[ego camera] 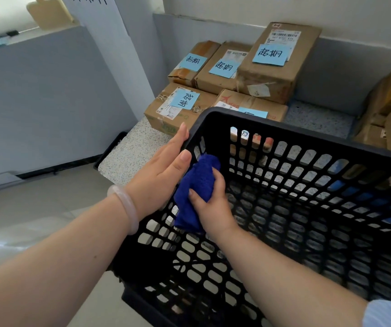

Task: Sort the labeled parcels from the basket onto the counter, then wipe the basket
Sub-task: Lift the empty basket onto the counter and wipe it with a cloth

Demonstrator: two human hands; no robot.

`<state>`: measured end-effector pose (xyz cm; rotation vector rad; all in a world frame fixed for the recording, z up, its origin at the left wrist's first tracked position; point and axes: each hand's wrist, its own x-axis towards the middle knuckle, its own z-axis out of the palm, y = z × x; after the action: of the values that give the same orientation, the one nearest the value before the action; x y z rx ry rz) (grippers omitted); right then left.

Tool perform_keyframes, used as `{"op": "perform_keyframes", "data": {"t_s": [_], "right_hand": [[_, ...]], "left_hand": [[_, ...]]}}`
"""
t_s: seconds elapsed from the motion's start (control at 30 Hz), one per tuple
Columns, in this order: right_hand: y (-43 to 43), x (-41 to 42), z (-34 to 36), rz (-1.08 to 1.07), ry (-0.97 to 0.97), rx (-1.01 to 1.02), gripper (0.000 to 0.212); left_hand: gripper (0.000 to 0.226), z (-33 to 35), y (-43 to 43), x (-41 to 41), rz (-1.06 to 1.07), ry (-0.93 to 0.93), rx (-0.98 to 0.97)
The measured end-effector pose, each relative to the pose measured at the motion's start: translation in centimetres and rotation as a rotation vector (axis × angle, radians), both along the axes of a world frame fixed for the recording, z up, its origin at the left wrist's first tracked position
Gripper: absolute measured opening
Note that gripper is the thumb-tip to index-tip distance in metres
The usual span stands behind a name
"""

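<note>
A black plastic lattice basket fills the lower right and stands on the speckled counter; nothing lies inside it. My left hand holds its left corner, fingers straight along the outer wall and thumb over the rim. My right hand reaches inside and grips a bunched blue cloth against the inner left wall. Several cardboard parcels with blue handwritten labels are stacked on the counter behind the basket, against the wall.
More brown boxes stand at the right edge of the counter. A grey partition and a white pillar rise on the left, with tiled floor below. Speckled counter surface shows between the two groups of boxes.
</note>
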<state>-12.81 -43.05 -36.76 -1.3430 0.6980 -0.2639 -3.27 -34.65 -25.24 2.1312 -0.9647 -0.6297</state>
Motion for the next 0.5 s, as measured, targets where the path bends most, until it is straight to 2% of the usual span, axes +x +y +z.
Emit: {"op": "perform_keyframes", "data": {"t_s": [0.27, 0.5], "right_hand": [[1.6, -2.0, 1.7, 0.119, 0.118, -0.071, 0.065], [5.1, -4.7, 2.6, 0.332, 0.075, -0.184, 0.055]], "left_hand": [[0.071, 0.2, -0.1, -0.2, 0.001, -0.005, -0.008], [0.072, 0.3, -0.2, -0.3, 0.014, -0.023, 0.006]]}}
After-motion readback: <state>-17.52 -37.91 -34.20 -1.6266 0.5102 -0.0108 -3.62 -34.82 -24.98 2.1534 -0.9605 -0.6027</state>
